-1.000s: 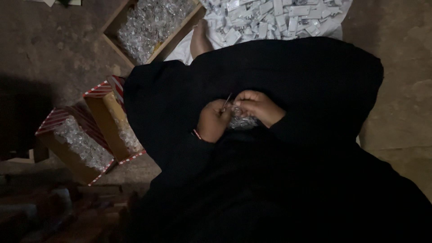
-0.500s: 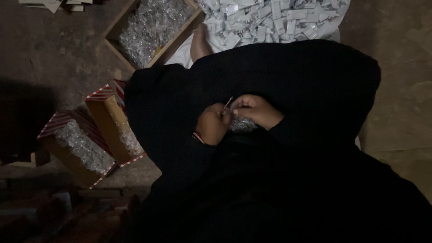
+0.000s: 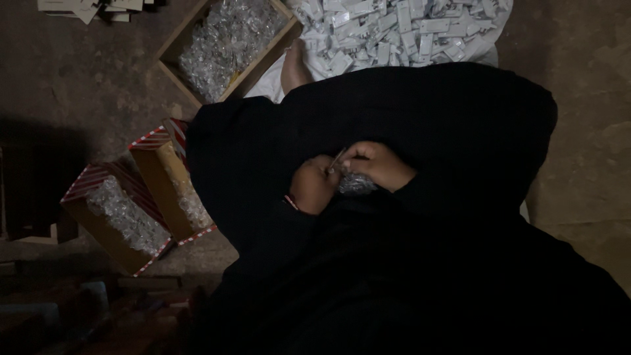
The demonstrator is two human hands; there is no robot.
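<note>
Hands barely shift: left hand (image 3: pixel 314 185) pinches a thin metal piece (image 3: pixel 337 160), right hand (image 3: pixel 376 164) at three o'clock clutches clear bits (image 3: pixel 355 183).

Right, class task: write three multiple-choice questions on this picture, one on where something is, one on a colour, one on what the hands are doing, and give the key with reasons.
1. Where does the heap of white pieces lie?
A. at the top of the picture, beyond the lap
B. inside the striped box
C. in the left hand

2. What colour is the garment over the lap?
A. white
B. red
C. black

3. How are the two hands placed?
A. far apart, flat on the floor
B. close together over the lap, on a small clear bundle
C. both reaching into the wooden box

Key: 1 A, the pieces lie on a white cloth at the top edge. 2 C, the cloth over the knees is black. 3 B, the left hand and right hand meet at the shiny bundle, with a thin stick between the fingers.
</note>
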